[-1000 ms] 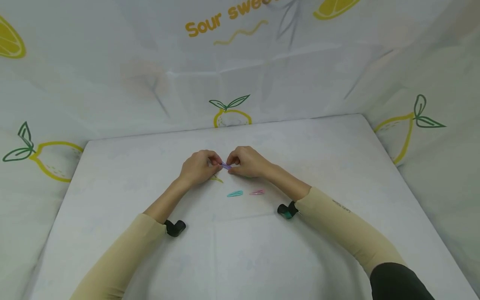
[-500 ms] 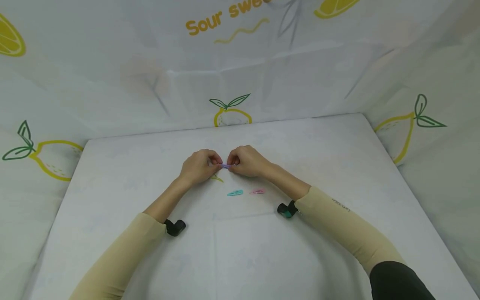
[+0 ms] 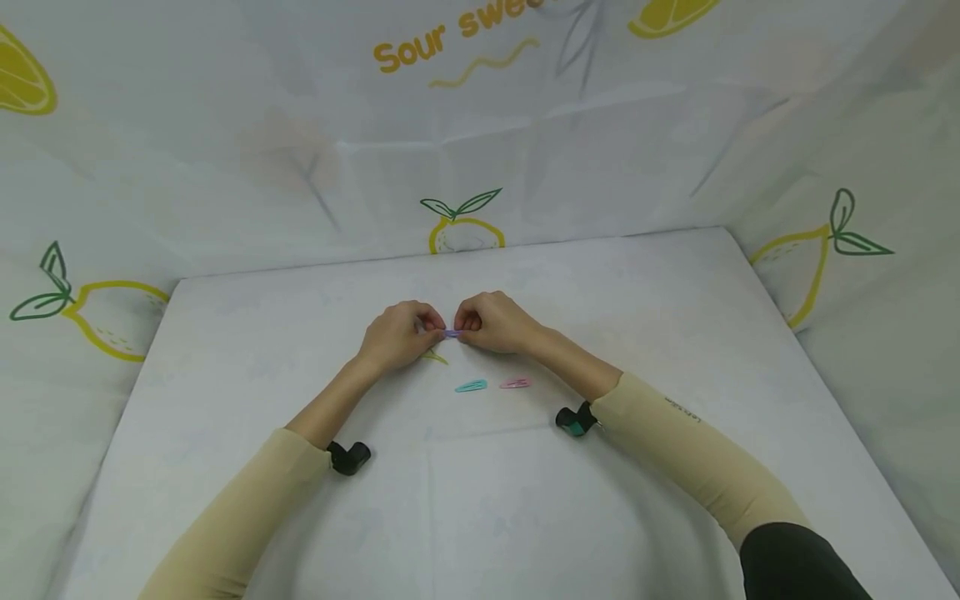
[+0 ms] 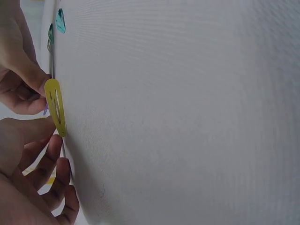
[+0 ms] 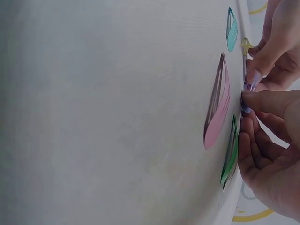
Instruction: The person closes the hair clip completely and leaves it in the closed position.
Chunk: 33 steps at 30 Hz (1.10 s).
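Observation:
Both hands pinch a small purple snap hair clip (image 3: 452, 333) between them, low over the far middle of the table. My left hand (image 3: 400, 335) grips its left end, my right hand (image 3: 498, 323) its right end, each with thumb and fingertips, which cover much of the clip. In the right wrist view, purple shows by the right thumb (image 5: 269, 102). A yellow hair clip (image 4: 55, 107) lies just in front of the left fingers. Closer to the body lie a teal hair clip (image 3: 471, 386) and, to its right, a pink hair clip (image 3: 515, 383).
In the right wrist view a green hair clip (image 5: 230, 152) lies beside the right hand. The white table (image 3: 480, 508) meets a white lemon-print curtain (image 3: 600, 167) at the back and sides. A small black camera (image 3: 349, 457) sits on the left wrist.
The purple hair clip has turned from slanting down to the right to nearly level between the fingertips. The hands have barely shifted, and the clips on the table lie where they were.

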Each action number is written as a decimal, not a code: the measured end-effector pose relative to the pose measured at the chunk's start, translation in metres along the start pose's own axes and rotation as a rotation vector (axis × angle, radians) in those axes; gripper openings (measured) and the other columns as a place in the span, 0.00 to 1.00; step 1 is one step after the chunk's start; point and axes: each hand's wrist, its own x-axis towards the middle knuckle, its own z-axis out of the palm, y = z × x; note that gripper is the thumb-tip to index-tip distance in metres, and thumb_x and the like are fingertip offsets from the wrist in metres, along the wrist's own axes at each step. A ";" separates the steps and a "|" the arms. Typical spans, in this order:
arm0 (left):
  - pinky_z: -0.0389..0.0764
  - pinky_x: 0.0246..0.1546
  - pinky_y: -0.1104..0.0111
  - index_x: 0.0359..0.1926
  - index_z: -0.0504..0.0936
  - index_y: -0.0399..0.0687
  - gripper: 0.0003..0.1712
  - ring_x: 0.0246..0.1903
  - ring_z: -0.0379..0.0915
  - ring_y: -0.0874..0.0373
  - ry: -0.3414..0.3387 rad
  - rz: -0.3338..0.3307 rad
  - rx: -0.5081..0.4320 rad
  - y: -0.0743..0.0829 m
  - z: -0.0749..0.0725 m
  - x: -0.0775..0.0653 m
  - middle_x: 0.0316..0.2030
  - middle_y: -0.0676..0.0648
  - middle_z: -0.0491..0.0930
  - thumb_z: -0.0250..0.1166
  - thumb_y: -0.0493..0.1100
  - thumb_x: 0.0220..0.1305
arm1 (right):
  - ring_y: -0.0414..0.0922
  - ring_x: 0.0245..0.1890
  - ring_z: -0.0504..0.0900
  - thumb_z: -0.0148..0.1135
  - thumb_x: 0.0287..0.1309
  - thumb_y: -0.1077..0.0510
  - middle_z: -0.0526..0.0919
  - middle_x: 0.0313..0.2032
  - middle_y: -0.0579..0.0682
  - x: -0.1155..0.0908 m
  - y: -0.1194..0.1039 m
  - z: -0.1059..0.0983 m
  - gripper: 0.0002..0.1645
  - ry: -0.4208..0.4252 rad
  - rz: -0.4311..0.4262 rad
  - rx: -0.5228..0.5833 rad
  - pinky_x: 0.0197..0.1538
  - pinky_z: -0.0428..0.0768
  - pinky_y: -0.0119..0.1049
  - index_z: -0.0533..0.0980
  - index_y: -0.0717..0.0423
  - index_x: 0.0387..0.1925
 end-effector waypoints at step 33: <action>0.74 0.43 0.63 0.46 0.91 0.50 0.11 0.41 0.79 0.52 0.011 0.050 -0.037 0.000 -0.003 -0.014 0.44 0.48 0.91 0.76 0.48 0.66 | 0.42 0.37 0.85 0.70 0.68 0.65 0.90 0.35 0.52 -0.008 -0.004 -0.006 0.02 0.015 -0.049 0.036 0.47 0.82 0.32 0.87 0.60 0.39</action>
